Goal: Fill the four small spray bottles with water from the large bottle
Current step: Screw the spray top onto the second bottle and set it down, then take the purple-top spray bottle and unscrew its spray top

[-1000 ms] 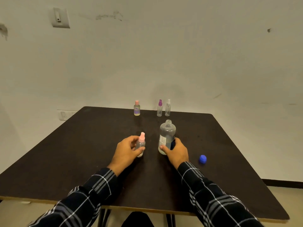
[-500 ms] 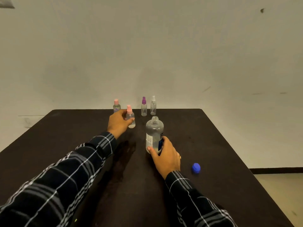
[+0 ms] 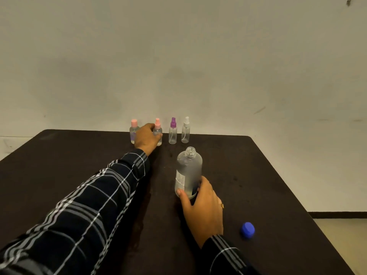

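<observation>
- The left hand [image 3: 146, 138] reaches to the far edge of the dark bench [image 3: 278, 175] and grips a pink-topped spray bottle [image 3: 158, 130].
- It stands in a row between a pink-capped bottle [image 3: 133, 132] and a purple-topped spray bottle [image 3: 173, 132]; a white-topped spray bottle [image 3: 185, 132] ends the row.
- The right hand [image 3: 202, 209] holds the upright, uncapped large bottle [image 3: 188, 171] low down.
- A blue cap [image 3: 247, 230] lies on the bench to the right of that hand.

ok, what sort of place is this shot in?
Likely a bare indoor room set up for recording, rather than a kitchen or workshop: a plain scuffed wall and a single dark table in front of it, with the small spray bottles and the large bottle standing on it.
</observation>
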A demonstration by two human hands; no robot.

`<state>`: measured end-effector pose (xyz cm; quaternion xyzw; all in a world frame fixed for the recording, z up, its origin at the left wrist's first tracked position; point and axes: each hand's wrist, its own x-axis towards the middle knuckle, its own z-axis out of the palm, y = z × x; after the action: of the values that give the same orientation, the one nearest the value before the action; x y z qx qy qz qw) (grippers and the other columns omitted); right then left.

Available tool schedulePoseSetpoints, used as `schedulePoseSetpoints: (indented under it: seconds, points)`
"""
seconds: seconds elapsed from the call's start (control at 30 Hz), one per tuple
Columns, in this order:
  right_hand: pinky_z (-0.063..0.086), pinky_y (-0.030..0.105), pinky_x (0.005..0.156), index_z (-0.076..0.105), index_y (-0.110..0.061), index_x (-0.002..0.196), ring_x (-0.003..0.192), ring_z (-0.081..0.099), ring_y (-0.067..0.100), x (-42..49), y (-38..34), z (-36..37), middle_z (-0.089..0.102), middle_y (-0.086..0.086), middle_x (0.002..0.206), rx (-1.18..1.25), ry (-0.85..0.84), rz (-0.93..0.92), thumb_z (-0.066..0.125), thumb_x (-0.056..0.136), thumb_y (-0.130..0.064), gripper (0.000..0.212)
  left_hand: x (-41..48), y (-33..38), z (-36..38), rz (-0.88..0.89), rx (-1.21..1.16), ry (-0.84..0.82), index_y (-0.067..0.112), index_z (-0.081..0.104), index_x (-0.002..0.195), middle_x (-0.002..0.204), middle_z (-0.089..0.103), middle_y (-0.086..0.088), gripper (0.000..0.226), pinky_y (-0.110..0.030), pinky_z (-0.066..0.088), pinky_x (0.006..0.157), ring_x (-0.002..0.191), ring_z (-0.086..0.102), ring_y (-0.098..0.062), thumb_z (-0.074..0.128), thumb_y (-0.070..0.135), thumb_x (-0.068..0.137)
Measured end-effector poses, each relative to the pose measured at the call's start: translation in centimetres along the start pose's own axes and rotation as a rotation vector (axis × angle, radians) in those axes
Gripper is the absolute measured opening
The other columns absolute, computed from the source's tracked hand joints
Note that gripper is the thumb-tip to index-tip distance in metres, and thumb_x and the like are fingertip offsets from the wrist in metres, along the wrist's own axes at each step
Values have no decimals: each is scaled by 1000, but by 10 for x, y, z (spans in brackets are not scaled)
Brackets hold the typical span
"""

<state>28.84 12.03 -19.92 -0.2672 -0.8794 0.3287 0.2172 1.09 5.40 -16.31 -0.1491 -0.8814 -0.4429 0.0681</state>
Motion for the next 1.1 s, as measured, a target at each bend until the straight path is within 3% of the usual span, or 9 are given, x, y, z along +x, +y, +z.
schedulePoseSetpoints:
  seconds: [0.23,0.33,0.4,0.5,0.63,0.77,0.9,1.1]
  points:
    - [40,35,110,36,-30,144,126,50,5,0,-3,-3,53,-15,137,-8,-15,12,61,85,-64,72,2,7,13,-67,60,150,9,62,127,121,68,-15,34,-44,52,93,112,64,-38,67,20,95]
    - [38,33,109,35,-30,144,127,50,6,-2,-4,-5,52,-15,138,-3,-24,14,60,86,-63,71,-4,12,12,-62,78,169,9,50,140,132,60,-17,51,-45,49,97,121,59,-38,69,20,94]
    - [36,33,109,34,-29,145,128,49,7,-3,-4,-7,52,-14,139,-4,-27,15,60,87,-63,72,-13,15,12,11,131,201,10,39,150,144,48,-16,66,-44,46,103,131,50,-36,71,18,93]
    - [34,33,110,33,-28,146,130,48,8,-4,-5,-8,51,-13,140,-2,-27,18,60,87,-62,72,-22,20,12,227,181,314,16,36,153,147,40,-14,70,-43,49,104,131,48,-34,72,16,93]
    - [36,35,111,35,-30,144,129,49,8,-4,-7,-9,52,-13,139,23,-40,36,61,86,-61,71,-22,31,17,427,219,184,21,35,156,152,39,-13,67,-43,47,109,134,48,-33,64,10,97]
    - [33,37,112,36,-28,144,129,50,11,-5,-6,-11,53,-11,138,26,-49,36,61,87,-60,70,-13,42,24,330,220,41,24,29,159,163,29,-11,72,-45,37,117,148,35,-33,59,3,97]
    - [32,36,113,34,-26,147,131,48,11,-3,-7,-11,51,-9,141,36,-56,37,62,88,-58,73,-1,40,26,266,172,-30,22,37,156,153,48,-9,61,-41,38,114,140,46,-31,57,8,100]
    - [36,38,113,35,-26,145,130,49,11,-1,-3,-7,52,-9,140,34,-40,19,62,87,-59,72,-4,49,28,213,111,30,23,50,135,124,66,-12,38,-42,52,96,115,62,-32,61,16,99]
